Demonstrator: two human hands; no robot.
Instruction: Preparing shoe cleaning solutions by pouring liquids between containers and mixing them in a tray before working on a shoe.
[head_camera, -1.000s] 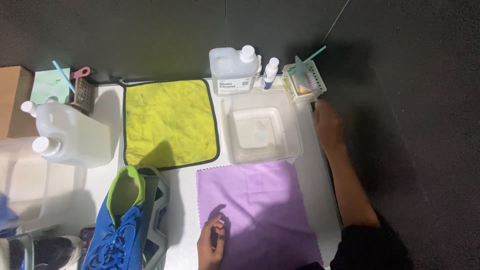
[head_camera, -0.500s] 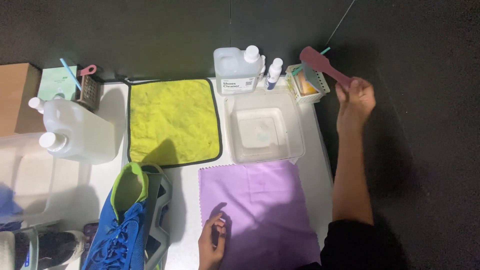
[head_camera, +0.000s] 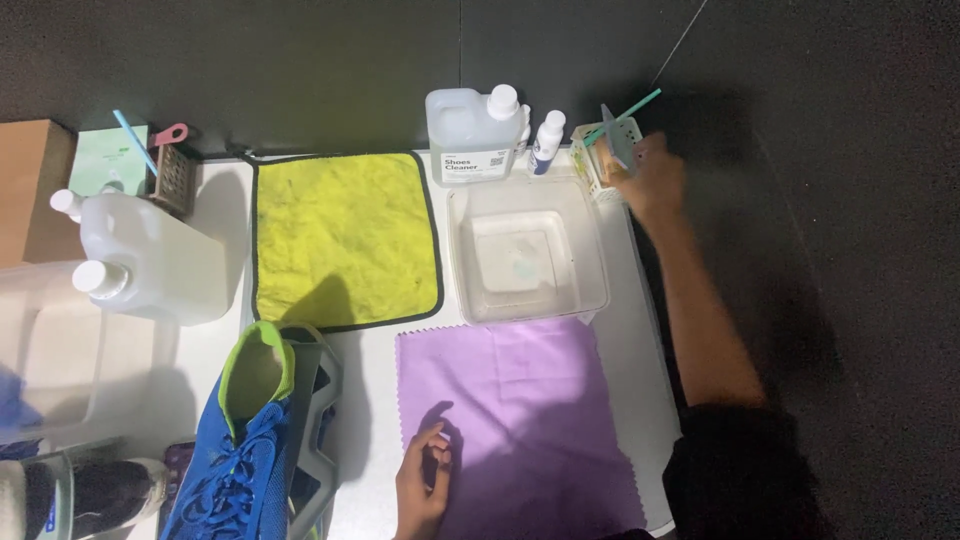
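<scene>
Fingers of the right hand (head_camera: 655, 180) are gripping a brush (head_camera: 612, 140) at the small holder (head_camera: 598, 175) behind the clear tub (head_camera: 527, 255); left hand (head_camera: 422, 485) fingers are resting loosely curled on the purple cloth (head_camera: 520, 420) before it.

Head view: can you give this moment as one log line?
right hand: at small holder | left hand: on purple cloth | blue shoe: untouched

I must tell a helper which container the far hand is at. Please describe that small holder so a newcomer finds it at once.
Start at the clear tub in the middle of the white table. Just past its far right corner, beside the small bottle, stands a little white slotted holder, where the right hand reaches. Unlike the bottles, it is an open basket with a teal stick poking out.
</scene>
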